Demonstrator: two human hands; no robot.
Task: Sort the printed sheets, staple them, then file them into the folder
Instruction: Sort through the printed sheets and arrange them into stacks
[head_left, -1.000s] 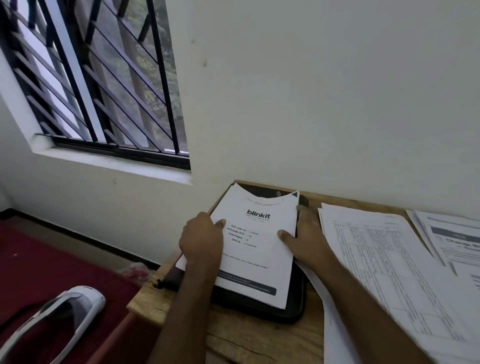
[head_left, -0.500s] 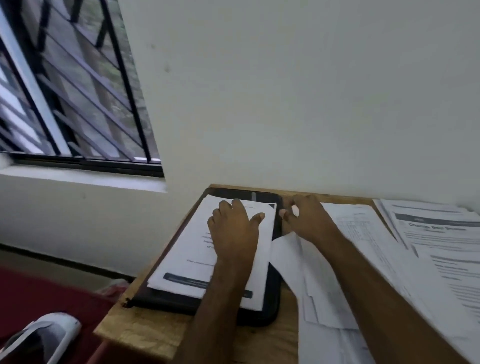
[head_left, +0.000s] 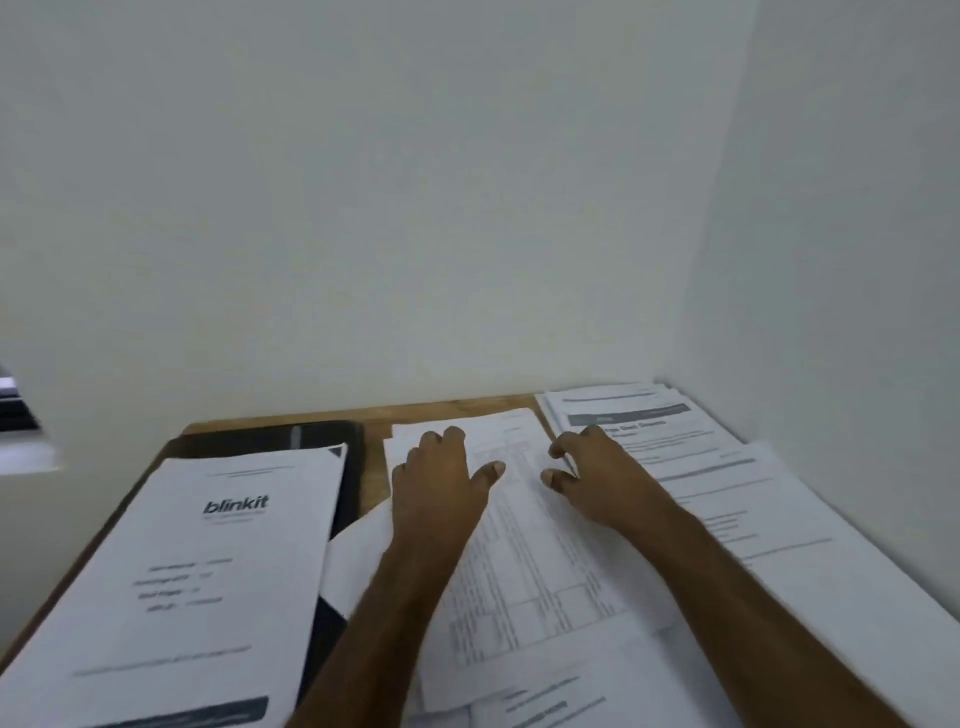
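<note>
While both hands lie on the middle pile, the left hand (head_left: 439, 480) rests palm down on the table-printed sheet (head_left: 524, 561), fingers relaxed and thumb spread, gripping nothing. At its three o'clock, the right hand (head_left: 597, 475) sits on the same sheet with fingers bent at the sheet's right edge; whether they pinch that edge I cannot tell. At nine o'clock from the hands, the blinkit sheet (head_left: 208, 561) lies on the black folder (head_left: 322, 441), which lies on the wooden table (head_left: 376, 452). At one o'clock, more printed sheets (head_left: 634, 421) are stacked by the wall corner.
</note>
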